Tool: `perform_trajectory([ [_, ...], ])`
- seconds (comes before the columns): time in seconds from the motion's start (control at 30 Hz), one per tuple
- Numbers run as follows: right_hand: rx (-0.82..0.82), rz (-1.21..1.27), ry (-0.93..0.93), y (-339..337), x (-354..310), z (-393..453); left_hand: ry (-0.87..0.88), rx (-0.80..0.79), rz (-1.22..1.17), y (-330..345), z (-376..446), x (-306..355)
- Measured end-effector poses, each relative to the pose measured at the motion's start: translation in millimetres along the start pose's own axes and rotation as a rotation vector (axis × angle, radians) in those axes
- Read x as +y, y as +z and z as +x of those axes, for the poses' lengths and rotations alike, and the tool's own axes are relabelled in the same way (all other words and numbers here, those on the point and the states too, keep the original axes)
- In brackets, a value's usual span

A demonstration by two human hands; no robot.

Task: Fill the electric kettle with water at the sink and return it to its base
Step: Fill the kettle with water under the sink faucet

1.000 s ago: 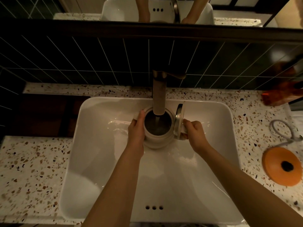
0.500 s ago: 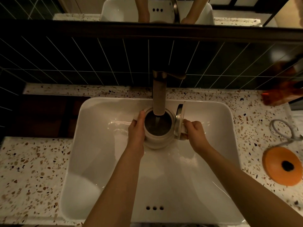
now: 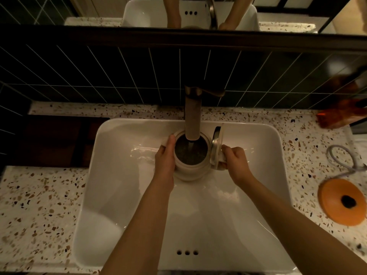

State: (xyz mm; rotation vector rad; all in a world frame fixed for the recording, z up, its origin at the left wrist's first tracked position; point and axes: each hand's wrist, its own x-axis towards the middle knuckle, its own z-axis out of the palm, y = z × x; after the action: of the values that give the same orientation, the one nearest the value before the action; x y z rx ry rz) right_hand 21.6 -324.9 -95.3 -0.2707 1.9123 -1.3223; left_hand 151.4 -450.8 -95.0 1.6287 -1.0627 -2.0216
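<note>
At frame centre, the left hand (image 3: 165, 161) cups the kettle (image 3: 190, 163) under the tap (image 3: 192, 116); the right hand (image 3: 235, 163), fingers clamped, grips its handle.

Both hands hold the kettle (image 3: 190, 169) in the sink (image 3: 123, 175) under the tap (image 3: 192, 116): left hand (image 3: 165, 161) on its side, right hand (image 3: 235, 162) gripping the handle. Lid (image 3: 216, 145) up, water running in.

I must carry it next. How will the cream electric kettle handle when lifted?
The cream electric kettle likely feels heavy: tap water is streaming in. Its open lid could let water slosh out. The right hand grips the handle side, so probably steady.
</note>
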Motion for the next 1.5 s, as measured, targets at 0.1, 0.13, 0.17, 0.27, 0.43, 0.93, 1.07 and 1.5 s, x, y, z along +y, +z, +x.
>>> perform_trajectory([
  [0.1, 0.005, -0.013, -0.014, 0, -1, -1, 0.003, -0.003, 0.011, 0, 0, 0],
  [0.13, -0.001, -0.015, -0.020, 0, -1, 0, 0.006, -0.004, 0.012, 0, 0, 0],
  [0.17, -0.001, -0.009, -0.022, 0, -1, 0, 0.006, -0.004, 0.010, 0, 0, 0],
  [0.27, 0.008, -0.006, -0.022, 1, -2, 1, 0.011, 0.011, 0.021, 1, 0, 1],
  [0.43, 0.019, 0.003, -0.018, 1, -1, 3, 0.007, 0.033, 0.022, 2, -3, 3],
  [0.93, 0.077, 0.074, -0.102, 3, -3, 4, -0.011, 0.069, -0.096, 4, -4, 3],
  [1.07, 0.054, 0.085, -0.104, 1, -4, 4, -0.019, 0.093, -0.095, 7, -6, 2],
  [1.5, 0.081, 0.096, -0.092, 2, -14, -1, 0.053, 0.081, 0.022, 6, -12, 5],
])
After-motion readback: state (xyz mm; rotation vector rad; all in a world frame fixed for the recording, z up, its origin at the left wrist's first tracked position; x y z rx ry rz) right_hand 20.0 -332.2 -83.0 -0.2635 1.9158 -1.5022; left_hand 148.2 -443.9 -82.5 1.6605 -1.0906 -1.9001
